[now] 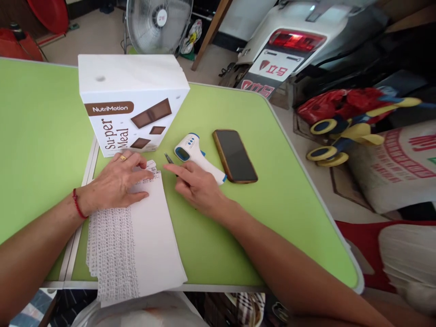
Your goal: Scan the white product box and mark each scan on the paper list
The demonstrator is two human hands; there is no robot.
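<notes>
My left hand [117,181], with a ring and a red bracelet, rests on the upper part of a stack of paper sheets [155,240]. Its fingers are apart and lie on the paper. Handwriting in rows covers the left side of the sheets; much of the top one is blank. My right hand [199,186] is closed around a pen [168,158], whose grey tip points up and away past the index finger; the rest of it is hidden. Just beyond this hand lies a white and blue infrared thermometer [192,147], partly covered by the hand.
A white NutriMotion box [132,72] stands behind the papers. A phone [236,156] in a brown case lies to the right on the green table [289,218]. Past the table are a fan [160,20], a white scooter [293,43] and a sack [398,163].
</notes>
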